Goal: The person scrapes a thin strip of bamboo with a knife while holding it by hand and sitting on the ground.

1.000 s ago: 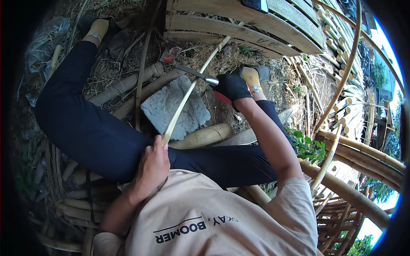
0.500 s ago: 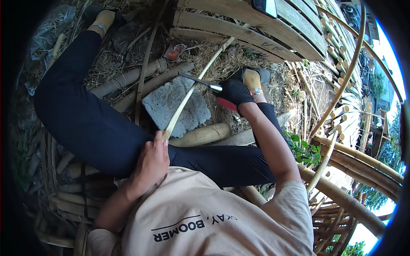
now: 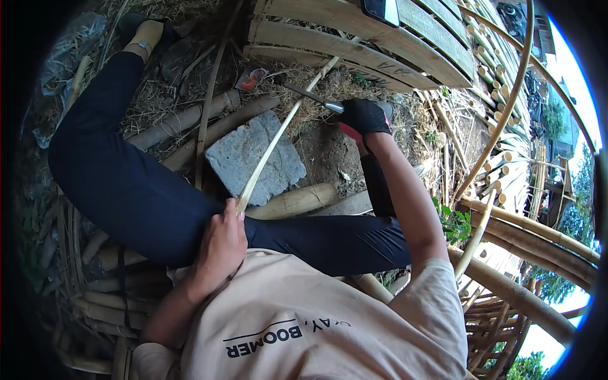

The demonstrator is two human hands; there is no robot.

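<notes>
Shirt (image 3: 361,307): beige fabric is filling the near side.
Left hand (image 3: 223,239): bare, it is resting near the lap at the near edge of the stone; its grip is narrow, holding the near end of the pale strip (image 3: 270,149).
Pale strip: it is running from the left hand over the stone, slanting far and right until it is reaching the wooden crate.
Legs: the dark trousers (image 3: 120,183) are spreading left and right around the work area.
Thick pole (image 3: 304,201): yellowish and round, it is lying just beside the stone's near side.
Stone (image 3: 237,155): a rough grey block is lying beneath the strip.
Right hand (image 3: 367,118): in a black and red glove, it is staying right of the strip; its grip is holding the handle end of the bladed tool (image 3: 332,106).
Bladed tool: its blade is pointing left and crossing the strip beyond the stone; whether they are touching, I cannot tell.
Leafy plant (image 3: 455,221): it is growing at the right.
Wooden crate (image 3: 297,33): slatted, it is standing at the far side, with a phone (image 3: 380,9) lying on it.
Stacked poles (image 3: 506,161): they are lying far right.
</notes>
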